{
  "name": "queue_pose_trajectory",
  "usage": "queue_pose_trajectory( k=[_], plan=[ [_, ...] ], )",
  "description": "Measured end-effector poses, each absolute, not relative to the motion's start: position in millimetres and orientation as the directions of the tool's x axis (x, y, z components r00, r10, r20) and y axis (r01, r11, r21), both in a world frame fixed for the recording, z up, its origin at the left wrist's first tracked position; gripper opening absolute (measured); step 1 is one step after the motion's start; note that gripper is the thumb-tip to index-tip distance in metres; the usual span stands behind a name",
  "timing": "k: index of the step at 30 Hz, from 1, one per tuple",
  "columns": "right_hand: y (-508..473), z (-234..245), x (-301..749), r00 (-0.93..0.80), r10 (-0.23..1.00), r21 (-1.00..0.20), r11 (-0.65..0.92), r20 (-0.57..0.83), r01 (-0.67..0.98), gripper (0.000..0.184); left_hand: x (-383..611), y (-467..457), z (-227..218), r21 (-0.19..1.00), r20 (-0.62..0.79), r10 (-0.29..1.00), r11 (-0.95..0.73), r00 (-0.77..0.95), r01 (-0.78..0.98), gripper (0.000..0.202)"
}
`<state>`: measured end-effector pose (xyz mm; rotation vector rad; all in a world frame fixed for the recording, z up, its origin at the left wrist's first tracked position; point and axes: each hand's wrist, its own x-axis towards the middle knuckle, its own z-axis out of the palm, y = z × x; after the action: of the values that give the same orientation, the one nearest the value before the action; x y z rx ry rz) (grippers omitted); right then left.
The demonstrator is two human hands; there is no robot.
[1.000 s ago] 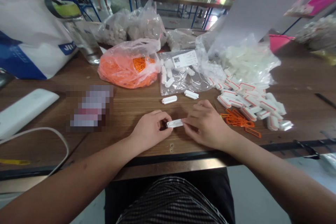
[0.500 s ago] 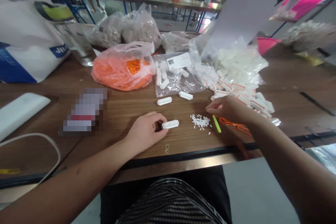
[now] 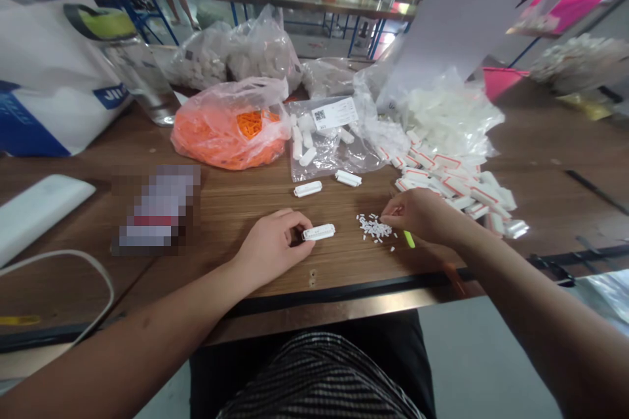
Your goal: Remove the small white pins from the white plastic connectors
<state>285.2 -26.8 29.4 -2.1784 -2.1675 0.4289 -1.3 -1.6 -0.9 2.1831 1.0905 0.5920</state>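
Between thumb and fingers, my left hand [image 3: 275, 245] grips one end of a small white slotted plastic piece [image 3: 319, 232] on the table. My right hand [image 3: 417, 213] is closed in a pinch at the right edge of a loose pile of tiny white pieces [image 3: 376, 229]; its fingertips hide whatever they hold. A yellow-green stick [image 3: 409, 239] lies partly under the right hand. Two similar plastic pieces, a left one [image 3: 308, 189] and a right one [image 3: 348, 179], rest farther back.
Behind are a bag of orange parts [image 3: 226, 134] and a clear bag of white pieces [image 3: 319, 137]. White pieces with red outlines [image 3: 457, 186] heap up at right. A blurred-out rectangular object [image 3: 160, 209], a bottle [image 3: 142, 78] and a white cable [image 3: 98, 268] are at left.
My right hand has shifted slightly left and down to the edge of the tiny pieces, covering more of the yellow-green stick. My left hand keeps its grip in place.
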Motion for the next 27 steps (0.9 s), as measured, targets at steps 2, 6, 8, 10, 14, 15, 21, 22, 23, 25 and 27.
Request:
queue_pose_trajectory(
  k=[2, 6, 8, 10, 14, 15, 21, 22, 23, 25, 27],
  plan=[
    [-27.6, 29.0, 284.1, -0.011, 0.986, -0.212, -0.025, -0.168, 0.977, 0.015, -1.3, -1.8, -0.8, 0.699, 0.112, 0.821, -0.465, 0.56, 0.543, 0.008],
    [-28.2, 27.3, 282.8, -0.007, 0.989, -0.224, -0.027, -0.148, 0.974, 0.013, -2.1, -1.5, -0.8, 0.705, 0.119, 0.817, -0.47, 0.564, 0.532, 0.008],
    [-26.9, 26.0, 285.1, 0.006, 0.987, -0.298, -0.054, -0.162, 0.953, 0.011, -2.6, -1.3, -0.7, 0.705, 0.119, 0.817, -0.469, 0.564, 0.531, 0.007],
    [-25.0, 25.4, 288.5, 0.01, 0.985, -0.412, -0.083, -0.175, 0.907, 0.01, -2.7, -1.1, -0.8, 0.702, 0.118, 0.816, -0.472, 0.566, 0.533, 0.008],
    [-24.7, 28.0, 283.1, -0.035, 0.99, -0.66, -0.066, -0.139, 0.748, 0.013, -2.3, -1.1, -1.8, 0.699, 0.118, 0.816, -0.473, 0.566, 0.536, 0.009],
    [-26.0, 29.0, 276.8, -0.052, 0.991, -0.708, -0.051, -0.124, 0.704, 0.014, -2.1, -1.1, -2.1, 0.7, 0.118, 0.816, -0.473, 0.566, 0.535, 0.009],
    [-35.3, 29.6, 220.4, -0.207, 0.977, -0.823, 0.081, -0.044, 0.561, 0.013, -1.7, -1.8, -3.3, 0.707, 0.122, 0.816, -0.471, 0.565, 0.528, 0.011],
    [-35.2, 28.9, 214.0, -0.22, 0.974, -0.825, 0.081, -0.054, 0.559, 0.013, -1.7, -1.9, -3.5, 0.708, 0.124, 0.815, -0.472, 0.566, 0.526, 0.011],
    [-34.7, 28.2, 209.5, -0.225, 0.972, -0.828, 0.073, -0.066, 0.557, 0.013, -1.8, -2.0, -3.8, 0.708, 0.129, 0.815, -0.475, 0.565, 0.523, 0.011],
    [-32.7, 26.9, 205.9, -0.222, 0.972, -0.836, 0.054, -0.082, 0.546, 0.012, -2.1, -2.1, -4.5, 0.707, 0.142, 0.811, -0.484, 0.567, 0.516, 0.012],
    [-30.6, 25.6, 207.2, -0.217, 0.972, -0.842, 0.043, -0.09, 0.538, 0.01, -2.3, -2.2, -5.2, 0.705, 0.153, 0.805, -0.495, 0.573, 0.507, 0.011]
  ],
)
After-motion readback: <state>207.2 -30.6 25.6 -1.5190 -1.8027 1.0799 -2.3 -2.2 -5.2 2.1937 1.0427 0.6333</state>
